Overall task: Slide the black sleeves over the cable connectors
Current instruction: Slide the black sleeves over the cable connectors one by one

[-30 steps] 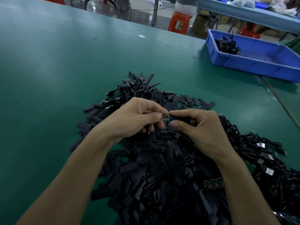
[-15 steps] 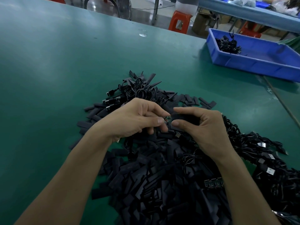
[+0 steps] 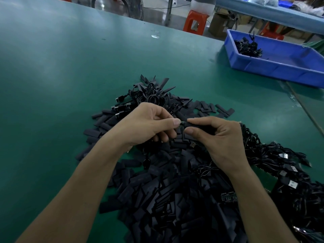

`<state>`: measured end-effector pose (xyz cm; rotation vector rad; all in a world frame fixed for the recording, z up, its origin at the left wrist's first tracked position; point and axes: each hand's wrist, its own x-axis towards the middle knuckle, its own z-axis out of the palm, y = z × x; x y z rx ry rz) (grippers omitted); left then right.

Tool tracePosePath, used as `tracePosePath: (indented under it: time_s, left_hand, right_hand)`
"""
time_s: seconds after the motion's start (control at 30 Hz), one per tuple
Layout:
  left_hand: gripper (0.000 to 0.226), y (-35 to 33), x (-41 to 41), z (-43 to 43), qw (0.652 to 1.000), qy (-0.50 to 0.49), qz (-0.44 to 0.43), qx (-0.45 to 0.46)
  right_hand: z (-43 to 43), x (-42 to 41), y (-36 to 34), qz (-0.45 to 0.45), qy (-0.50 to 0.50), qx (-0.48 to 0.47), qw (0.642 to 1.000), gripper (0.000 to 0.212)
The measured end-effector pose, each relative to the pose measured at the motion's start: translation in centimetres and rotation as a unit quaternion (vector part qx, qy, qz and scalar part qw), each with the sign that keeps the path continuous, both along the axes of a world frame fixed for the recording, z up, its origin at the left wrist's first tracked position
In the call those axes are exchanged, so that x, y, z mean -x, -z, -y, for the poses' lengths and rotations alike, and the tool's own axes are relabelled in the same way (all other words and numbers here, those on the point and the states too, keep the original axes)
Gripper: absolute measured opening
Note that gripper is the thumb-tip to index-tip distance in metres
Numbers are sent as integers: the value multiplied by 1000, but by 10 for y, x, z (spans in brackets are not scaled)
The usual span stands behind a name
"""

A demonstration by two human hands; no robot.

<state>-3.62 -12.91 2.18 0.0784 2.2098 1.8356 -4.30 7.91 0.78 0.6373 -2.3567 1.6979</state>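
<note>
Head view: nearest, a heap of flat black tube sleeves [image 3: 166, 199] lies on the green desk [image 3: 61, 76], kept close, I judge, for quick picking. Above it the left hand [image 3: 145, 125] pinches a small green-board cable connector [image 3: 182, 124], and the right hand [image 3: 220, 137] pinches one black sleeve [image 3: 194, 124] end-on against it, lined up to slide. Farther off, a blue plastic tray [image 3: 273, 67] holds coiled black cables [image 3: 249, 48], probably finished ones.

bare table [image 3: 57, 81] left, blue bin [image 3: 273, 67] right
</note>
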Motion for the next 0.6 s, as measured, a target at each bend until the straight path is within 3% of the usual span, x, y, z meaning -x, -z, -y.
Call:
tracePosePath:
  time_s: [0.6]
  left_hand:
    - [26,0,0,-1,999,-26,13,13]
  right_hand:
    - [5,-1,2,-39,28,-16,999,25]
